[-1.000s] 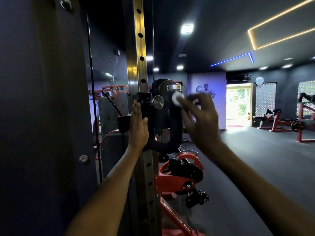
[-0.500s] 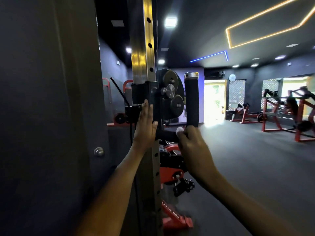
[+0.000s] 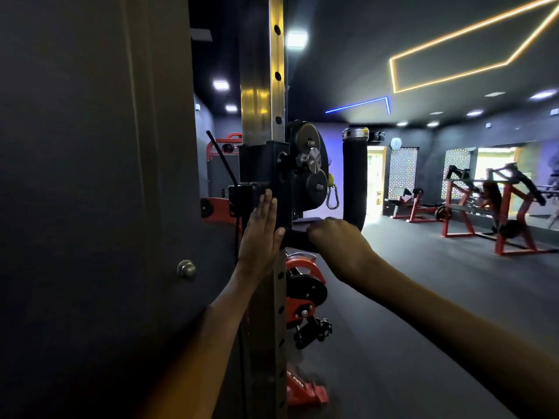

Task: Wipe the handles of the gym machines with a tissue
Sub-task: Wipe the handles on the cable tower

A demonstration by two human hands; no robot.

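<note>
Dim gym interior: dark rubber floor (image 3: 423,313), black ceiling with a yellow light strip (image 3: 453,68) and a shorter blue one (image 3: 360,105), red-framed machines (image 3: 496,213) along the far right wall, a bright doorway (image 3: 375,179) at the back. Close on the left, a dark panel (image 3: 90,176) with a round metal knob (image 3: 186,269). Front and centre, a perforated steel upright (image 3: 263,71) carrying a black sliding carriage (image 3: 263,164) with two pulley wheels (image 3: 311,164) and a steel pull-pin knob (image 3: 313,160); a carabiner (image 3: 332,198) hanging just beside the lower wheel. Off the carriage, a black J-shaped handle (image 3: 354,176): horizontal bar at the bottom, then an upright padded grip capped in chrome. Left hand (image 3: 260,234) flat against the upright and carriage edge, fingers straight and together, thumb touching the inner end of the handle bar, holding nothing. Right hand (image 3: 335,240) curled over the horizontal bar of the handle near its bend, knuckles up, fingers wrapped round the bar. Tissue not visible at all, so whether it sits beneath the right palm cannot be told. Lower down the upright, a second red and black pulley assembly (image 3: 304,291), and a red foot (image 3: 305,391) at the floor.
</note>
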